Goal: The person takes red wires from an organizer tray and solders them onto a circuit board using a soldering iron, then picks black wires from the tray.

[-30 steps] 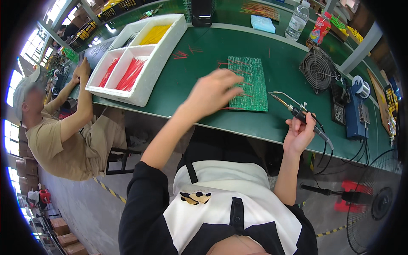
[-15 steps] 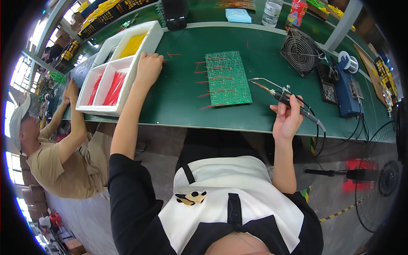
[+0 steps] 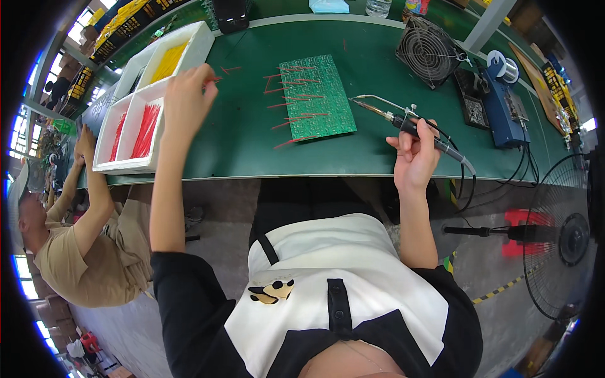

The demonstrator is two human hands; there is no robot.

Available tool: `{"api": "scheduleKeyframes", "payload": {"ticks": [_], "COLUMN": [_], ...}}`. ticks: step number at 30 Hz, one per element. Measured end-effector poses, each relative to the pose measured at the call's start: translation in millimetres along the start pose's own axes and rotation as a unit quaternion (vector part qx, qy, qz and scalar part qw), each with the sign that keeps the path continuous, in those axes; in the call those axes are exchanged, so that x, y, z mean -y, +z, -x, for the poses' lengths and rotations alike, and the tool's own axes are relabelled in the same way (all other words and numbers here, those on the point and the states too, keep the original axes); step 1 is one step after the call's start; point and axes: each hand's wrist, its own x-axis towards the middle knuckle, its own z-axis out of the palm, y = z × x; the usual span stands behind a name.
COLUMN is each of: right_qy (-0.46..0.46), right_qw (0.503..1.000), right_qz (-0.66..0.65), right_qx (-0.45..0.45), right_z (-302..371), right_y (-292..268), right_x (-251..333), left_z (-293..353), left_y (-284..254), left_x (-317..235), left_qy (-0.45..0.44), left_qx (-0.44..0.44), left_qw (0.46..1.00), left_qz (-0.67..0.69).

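Left hand pinching red wire, circuit board lying to its right, long axis running away. Right hand gripping soldering iron, nearer board.

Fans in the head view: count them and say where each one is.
2. A small grey fan stands on the green table, far right of the circuit board. A black pedestal fan lies on the floor at right. Others may be hidden.

A white apron with black straps (a small panda motif on it) covers a black long-sleeved top.
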Motion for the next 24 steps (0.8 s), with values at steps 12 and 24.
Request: {"api": "scheduleKeyframes", "payload": {"ticks": [12, 24], "right_qy": [0.019, 0.005], "right_qw": [0.996, 0.993], "right_qz": [0.091, 0.115], "right_qx": [0.019, 0.024], "right_z": [23.9, 20.3], "right_y": [-1.8, -1.8], "right_x": [8.3, -0.1], "left_z": [42.9, 44.8], "left_y": [30.8, 39.9], "left_x": [-160.0, -160.4], "left_qy": [0.027, 0.062], "left_qx": [-0.065, -0.081], "left_qw": [0.964, 0.971], "left_qz": [0.255, 0.215]}}
